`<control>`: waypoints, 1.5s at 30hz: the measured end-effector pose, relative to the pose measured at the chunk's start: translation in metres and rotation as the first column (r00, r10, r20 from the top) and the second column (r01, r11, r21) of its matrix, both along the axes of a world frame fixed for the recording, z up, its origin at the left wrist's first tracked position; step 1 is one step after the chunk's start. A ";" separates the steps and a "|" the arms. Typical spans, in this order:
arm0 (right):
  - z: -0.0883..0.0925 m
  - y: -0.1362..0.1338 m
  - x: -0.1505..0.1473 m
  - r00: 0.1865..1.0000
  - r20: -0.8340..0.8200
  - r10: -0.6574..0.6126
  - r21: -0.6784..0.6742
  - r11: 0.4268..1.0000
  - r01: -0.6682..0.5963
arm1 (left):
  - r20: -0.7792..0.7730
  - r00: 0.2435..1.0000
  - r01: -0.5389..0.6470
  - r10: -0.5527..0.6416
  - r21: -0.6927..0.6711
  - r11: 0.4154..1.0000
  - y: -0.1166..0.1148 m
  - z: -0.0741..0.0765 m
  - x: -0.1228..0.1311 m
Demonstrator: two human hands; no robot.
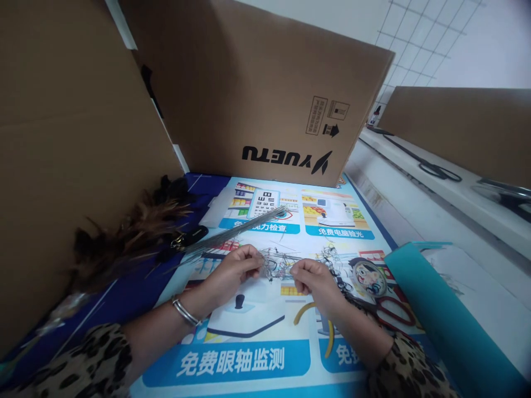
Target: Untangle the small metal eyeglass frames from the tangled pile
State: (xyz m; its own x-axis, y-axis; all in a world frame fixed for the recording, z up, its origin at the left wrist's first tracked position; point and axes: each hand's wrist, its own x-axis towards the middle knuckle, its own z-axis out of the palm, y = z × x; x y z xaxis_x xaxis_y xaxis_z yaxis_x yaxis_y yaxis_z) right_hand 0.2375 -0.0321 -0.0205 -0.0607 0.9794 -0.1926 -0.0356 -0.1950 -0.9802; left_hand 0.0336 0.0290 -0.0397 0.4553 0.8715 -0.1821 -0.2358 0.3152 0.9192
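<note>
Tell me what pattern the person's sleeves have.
Leopard print, tan with dark spots; the sleeves show best in the head view.

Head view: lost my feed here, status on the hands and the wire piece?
Pinched between left hand and right hand: wire piece, over poster. By left hand: wire bundle, feathers beyond. Beside right wrist: scissors.

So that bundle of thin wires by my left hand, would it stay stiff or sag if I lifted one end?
The bundle of wires lies straight, so it probably holds its line, with slight sag at the far tip. The strands look loose where they fan out, so some may slide out. Being so thin, it is likely light.
</note>
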 end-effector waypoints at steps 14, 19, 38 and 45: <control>-0.003 -0.001 -0.002 1.000 0.004 -0.006 0.003 1.000 0.006 | 0.006 1.000 -0.012 0.012 -0.001 1.000 0.000 -0.001 0.002; -0.003 -0.003 -0.002 1.000 -0.012 0.006 0.022 1.000 -0.005 | -0.007 1.000 -0.021 0.022 0.018 1.000 -0.003 0.002 0.002; -0.008 0.001 -0.006 0.996 0.088 -0.020 0.037 0.999 0.017 | 0.008 0.990 -0.141 0.141 0.123 0.982 -0.015 0.017 0.000; -0.004 0.002 -0.007 0.995 0.096 -0.019 0.008 1.000 0.018 | 0.015 0.992 -0.127 0.126 0.071 0.989 -0.021 0.026 0.001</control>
